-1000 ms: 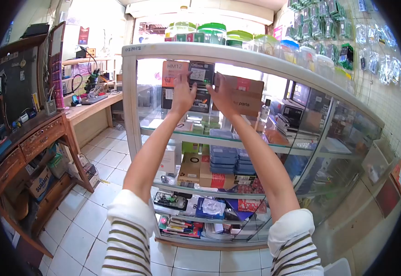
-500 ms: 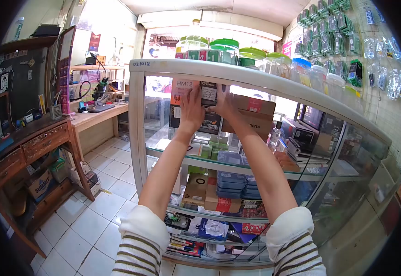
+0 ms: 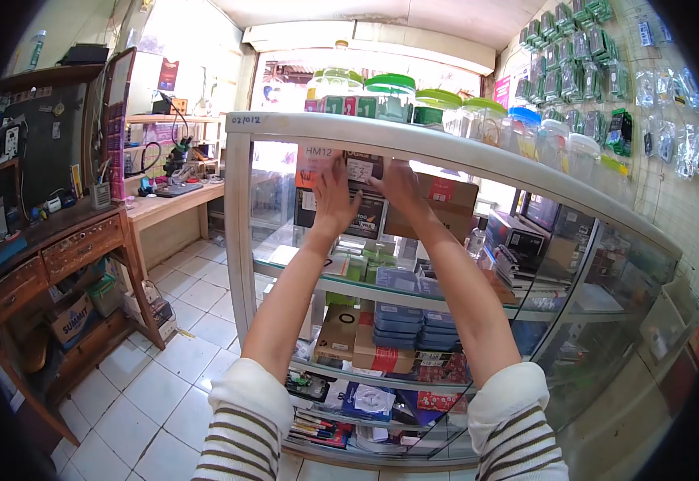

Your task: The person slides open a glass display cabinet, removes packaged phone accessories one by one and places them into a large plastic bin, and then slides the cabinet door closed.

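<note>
Two hands at a small black cardboard box with a white label [image 3: 359, 171].
The left hand [image 3: 334, 200] lies at its left edge, the right hand [image 3: 400, 192] at its right; whether either grips is unclear. Leftward stands an orange-and-white "HM12" box [image 3: 310, 166]; rightward, a brown cardboard box [image 3: 451, 208].

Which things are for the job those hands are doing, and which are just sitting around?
Seem part of the job:
small black box with a white label, between the left hand and right hand
white-framed glass cabinet they reach into

Seem just there:
clear plastic jar with green lid
stacked flat blue boxes
brown wooden desk
</note>
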{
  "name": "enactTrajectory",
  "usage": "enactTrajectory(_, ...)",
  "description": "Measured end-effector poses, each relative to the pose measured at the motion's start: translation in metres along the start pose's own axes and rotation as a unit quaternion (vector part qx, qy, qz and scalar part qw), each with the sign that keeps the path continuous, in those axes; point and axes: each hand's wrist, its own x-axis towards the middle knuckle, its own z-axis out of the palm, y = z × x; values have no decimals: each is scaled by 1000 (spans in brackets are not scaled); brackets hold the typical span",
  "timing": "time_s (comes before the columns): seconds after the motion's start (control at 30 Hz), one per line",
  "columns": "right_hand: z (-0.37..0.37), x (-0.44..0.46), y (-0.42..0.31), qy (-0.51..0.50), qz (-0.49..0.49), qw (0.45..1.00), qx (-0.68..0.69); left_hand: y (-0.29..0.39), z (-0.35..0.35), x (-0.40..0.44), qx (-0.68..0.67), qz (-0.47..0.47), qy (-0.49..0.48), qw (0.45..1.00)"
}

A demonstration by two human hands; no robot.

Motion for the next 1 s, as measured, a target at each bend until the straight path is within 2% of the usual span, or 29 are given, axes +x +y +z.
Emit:
enactTrajectory(0.07, 0, -3, 0, 9, -6, 1000, 1, -3, -4, 0, -8, -5, 0, 1000)
enactTrajectory(0.13, -3, -7, -3, 85, -47, 995, 21, -9, -6, -1, -15, -13, -1, 1000)
enactTrajectory(0.17, -4, -10, -5, 81, -45, 995, 22, -12, -6, 2, -29, 8, 6, 1000)
enactTrajectory(0.23, -5, -15, -10, 76, 7, 996, 45, -16, -5, 6, -83, 69, 46, 993)
enactTrajectory(0.27, -2, -16, -11, 74, 10, 996, 46, -17, -4, 7, -83, 68, 44, 993)
enactTrajectory(0.33, 5, -19, -14, 110, 54, 974, 193, -15, -4, 7, -146, 66, 43, 986)
enactTrajectory(0.37, 7, -22, -15, 110, 58, 973, 193, -13, -5, 5, -147, 66, 39, 986)
enactTrajectory(0.47, 4, -29, -29, 134, 49, 968, 207, -8, -9, 5, -365, -66, -34, 928)
enactTrajectory(0.53, -5, -36, -37, 147, 27, 964, 218, -10, -7, 6, -385, -41, -41, 921)
enactTrajectory(0.6, -17, -46, -45, 134, 38, 966, 218, -5, 1, 4, -375, -117, 38, 919)
enactTrajectory(0.67, -29, -55, -56, 122, 83, 962, 228, 16, -13, 3, -407, -113, 37, 906)
enactTrajectory(0.73, -39, -66, -65, 129, 87, 968, 199, 39, -26, -2, -390, -169, 78, 902)
enactTrajectory(0.77, -44, -73, -70, 143, 83, 964, 207, 52, -30, -5, -442, -174, 111, 873)
enactTrajectory(0.8, -48, -79, -73, 157, 79, 961, 214, 54, -32, -10, -445, -176, 109, 871)
enactTrajectory(0.9, -61, -94, -84, 174, 98, 961, 192, 66, -45, -23, -584, -200, 45, 786)
enactTrajectory(1.0, -85, -113, -96, 182, 106, 962, 172, 86, -64, -40, -567, -208, 9, 797)
